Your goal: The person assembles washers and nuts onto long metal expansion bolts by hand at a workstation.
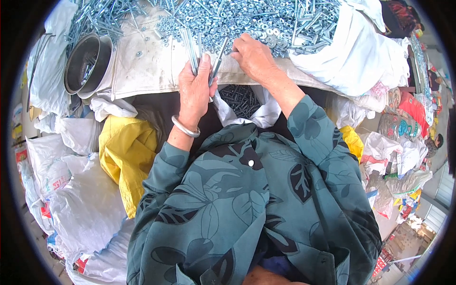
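Observation:
My left hand (194, 90), with a light bangle on its wrist, is closed around a bundle of long thin metal bolts (188, 47). One bolt (220, 58) in this hand leans to the right, apart from the others. Just right of its middle, my right hand (255, 58) has thumb and fingers pinched together. A small dark piece shows at those fingertips, too small to name. Beyond both hands, a heap of loose nuts and washers (213, 21) covers the cloth-topped surface (147, 71). Below them, a white bag (266, 113) holds dark screw-like pieces (239, 100).
A dark metal bowl (71, 66) with a few metal pieces stands at the left edge. More long bolts (97, 19) lie behind it. White cloth (346, 57) drapes over the right side. Stuffed white sacks (85, 204) and a yellow sack (124, 152) crowd my left.

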`<state>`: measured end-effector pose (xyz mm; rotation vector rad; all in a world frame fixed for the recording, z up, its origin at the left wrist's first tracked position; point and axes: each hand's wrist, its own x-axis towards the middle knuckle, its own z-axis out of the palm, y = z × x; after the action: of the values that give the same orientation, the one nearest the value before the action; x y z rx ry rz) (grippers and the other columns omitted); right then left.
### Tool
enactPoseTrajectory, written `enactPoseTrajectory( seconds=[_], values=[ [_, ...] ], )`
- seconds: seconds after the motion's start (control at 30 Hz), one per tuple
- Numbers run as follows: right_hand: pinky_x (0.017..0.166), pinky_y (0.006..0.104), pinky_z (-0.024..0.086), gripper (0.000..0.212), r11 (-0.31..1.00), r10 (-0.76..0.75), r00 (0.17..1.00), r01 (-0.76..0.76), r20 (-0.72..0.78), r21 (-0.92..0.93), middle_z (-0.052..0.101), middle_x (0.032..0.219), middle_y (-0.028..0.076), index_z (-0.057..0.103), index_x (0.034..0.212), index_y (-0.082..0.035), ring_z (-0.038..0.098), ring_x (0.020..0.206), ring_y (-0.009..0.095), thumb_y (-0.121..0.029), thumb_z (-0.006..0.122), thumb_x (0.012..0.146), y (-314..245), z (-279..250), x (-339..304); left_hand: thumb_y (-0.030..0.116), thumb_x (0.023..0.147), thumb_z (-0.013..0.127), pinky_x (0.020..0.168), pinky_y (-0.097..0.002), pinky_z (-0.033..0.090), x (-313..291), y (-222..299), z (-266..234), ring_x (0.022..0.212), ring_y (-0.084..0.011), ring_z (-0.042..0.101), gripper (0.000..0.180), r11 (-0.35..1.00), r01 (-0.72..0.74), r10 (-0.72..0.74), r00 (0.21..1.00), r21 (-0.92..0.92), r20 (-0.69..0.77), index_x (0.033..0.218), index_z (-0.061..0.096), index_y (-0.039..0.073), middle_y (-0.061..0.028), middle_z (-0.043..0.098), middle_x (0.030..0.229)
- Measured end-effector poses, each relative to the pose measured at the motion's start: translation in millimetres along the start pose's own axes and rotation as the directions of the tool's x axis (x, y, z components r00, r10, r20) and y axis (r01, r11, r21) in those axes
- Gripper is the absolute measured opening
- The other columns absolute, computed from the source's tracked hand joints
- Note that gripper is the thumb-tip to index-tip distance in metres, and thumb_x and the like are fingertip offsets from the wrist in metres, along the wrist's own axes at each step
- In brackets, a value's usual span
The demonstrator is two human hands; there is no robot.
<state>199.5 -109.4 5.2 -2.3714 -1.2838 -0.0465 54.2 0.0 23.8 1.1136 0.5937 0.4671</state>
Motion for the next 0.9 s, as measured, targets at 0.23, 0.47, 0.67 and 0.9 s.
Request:
enactPoseTrajectory(
  seconds=[0.23, 0.47, 0.67, 0.9],
  values=[
    [0.055, 0.0303, 0.05, 0.014, 0.793, 0.181, 0.97, -0.24, 0.159, 0.56, 0.064, 0.073, 0.007, 0.065, 0.094, -0.002, 0.064, 0.06, 0.015, -0.011, 0.07, 0.084, 29, -27, 16, 0.028, 0.101, 0.054, 0.039, -0.0221, 0.032, 0, 5, -6, 0.046, -0.007, 0.042, 0.025, 0.999, 0.009, -0.011, 1.0, 0.049, 0.024, 0.086, 0.051, 0.007, 0.0, 0.049, 0.065],
    [0.06, 0.0372, 0.052, 0.015, 0.959, 0.012, 0.995, -0.039, 0.098, 0.279, 0.067, 0.076, 0.016, 0.065, 0.092, 0.001, 0.067, 0.067, 0.027, -0.007, 0.071, 0.08, 32, -4, 2, 0.03, 0.098, 0.059, 0.038, -0.0206, 0.033, -1, 2, -2, 0.045, -0.0054, 0.044, 0.026, 1.0, 0.003, -0.004, 0.998, 0.018, 0.056, 0.088, 0.056, 0.006, -0.0002, 0.053, 0.065],
    [0.071, 0.0498, 0.05, 0.008, 0.994, 0.059, 0.99, -0.07, 0.126, 0.081, 0.065, 0.082, 0.026, 0.063, 0.083, 0.002, 0.063, 0.084, 0.046, -0.003, 0.063, 0.078, 17, -9, 4, 0.03, 0.097, 0.061, 0.038, -0.0198, 0.033, -3, 4, -5, 0.046, -0.0047, 0.045, 0.026, 0.999, 0.029, -0.03, 0.999, 0.025, 0.026, 0.091, 0.058, 0.005, 0.0, 0.054, 0.066],
    [0.065, 0.0394, 0.05, 0.009, 0.963, 0.01, 0.998, -0.028, 0.067, 0.268, 0.064, 0.081, 0.018, 0.06, 0.085, 0.003, 0.066, 0.073, 0.032, 0.001, 0.065, 0.079, 21, -13, -6, 0.028, 0.096, 0.064, 0.04, -0.0209, 0.033, -7, -7, -9, 0.046, -0.0056, 0.044, 0.024, 0.99, 0.063, -0.073, 0.994, 0.127, 0.081, 0.092, 0.057, 0.005, -0.0005, 0.054, 0.066]
  ],
)
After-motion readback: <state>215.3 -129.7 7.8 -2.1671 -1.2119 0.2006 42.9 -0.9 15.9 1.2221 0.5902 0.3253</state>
